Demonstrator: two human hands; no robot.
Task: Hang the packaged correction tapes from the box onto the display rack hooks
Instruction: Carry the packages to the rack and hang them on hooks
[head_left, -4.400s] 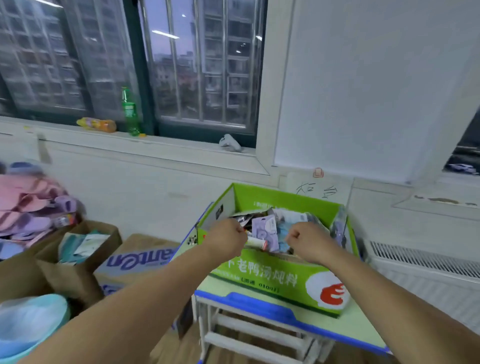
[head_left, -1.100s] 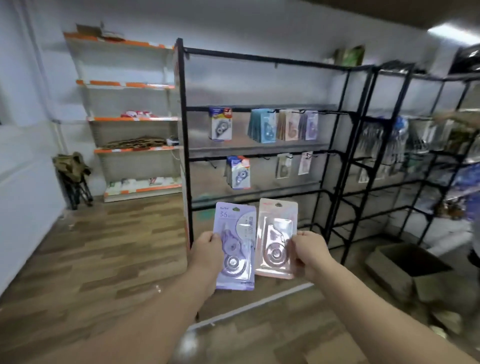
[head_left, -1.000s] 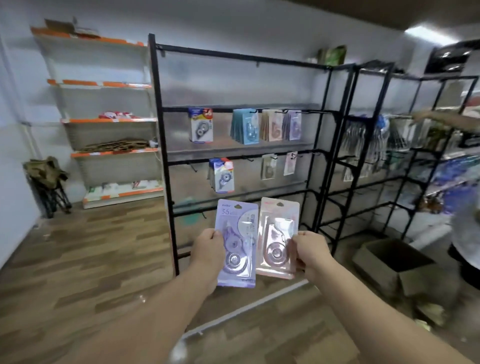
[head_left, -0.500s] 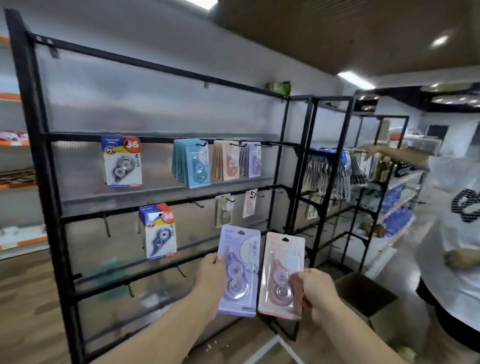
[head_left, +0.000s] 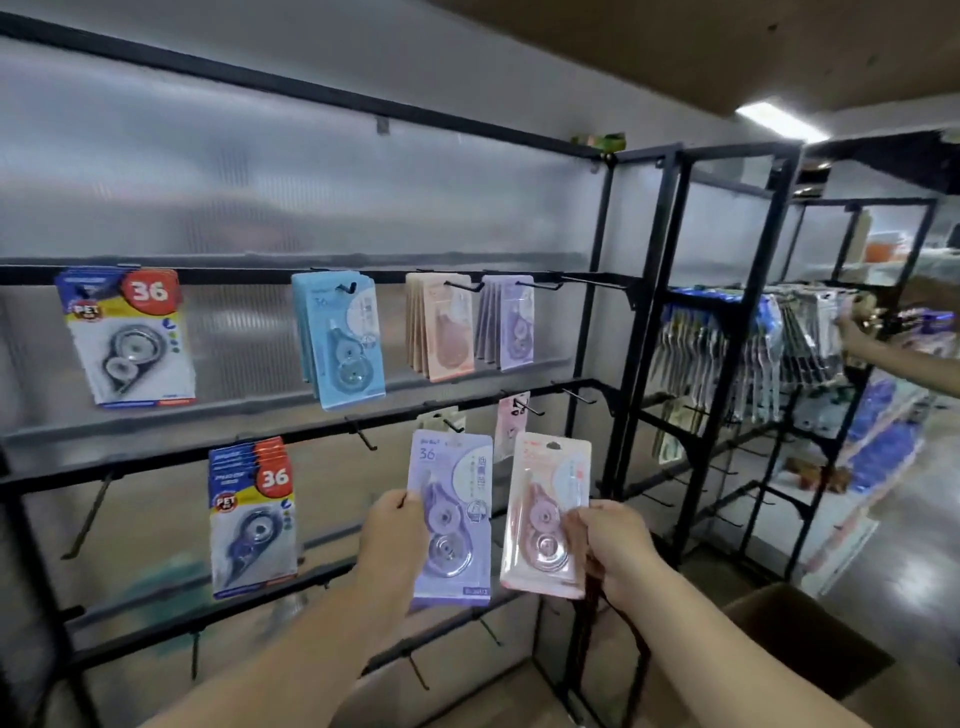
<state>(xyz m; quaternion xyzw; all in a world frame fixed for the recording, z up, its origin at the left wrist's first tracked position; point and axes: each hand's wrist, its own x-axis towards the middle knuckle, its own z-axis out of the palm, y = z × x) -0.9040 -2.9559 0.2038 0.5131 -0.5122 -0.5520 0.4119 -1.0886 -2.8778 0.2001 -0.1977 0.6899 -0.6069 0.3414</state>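
Observation:
My left hand (head_left: 392, 538) grips a purple packaged correction tape (head_left: 453, 519) by its left edge. My right hand (head_left: 615, 551) grips a pink packaged correction tape (head_left: 545, 514) by its lower right edge. Both packs are upright, side by side, in front of the black display rack (head_left: 605, 291). On the rack's upper bar hang blue packs (head_left: 340, 338), pink packs (head_left: 441, 327) and purple packs (head_left: 506, 322). Bare hooks (head_left: 569, 283) stick out to the right of them. Two single packs hang on the middle bar just above my packs.
Blue-and-red "36" packs (head_left: 127, 338) hang at upper left, with more (head_left: 252, 514) below. A second rack (head_left: 748, 353) at the right is full of goods. Another person's arm (head_left: 898, 358) reaches into it. A cardboard box (head_left: 800, 639) sits on the floor at lower right.
I have walked closer to the rack, which now fills the view. Both packs stay in my hands, raised slightly toward the middle bar. Earlier I took them from the green box.

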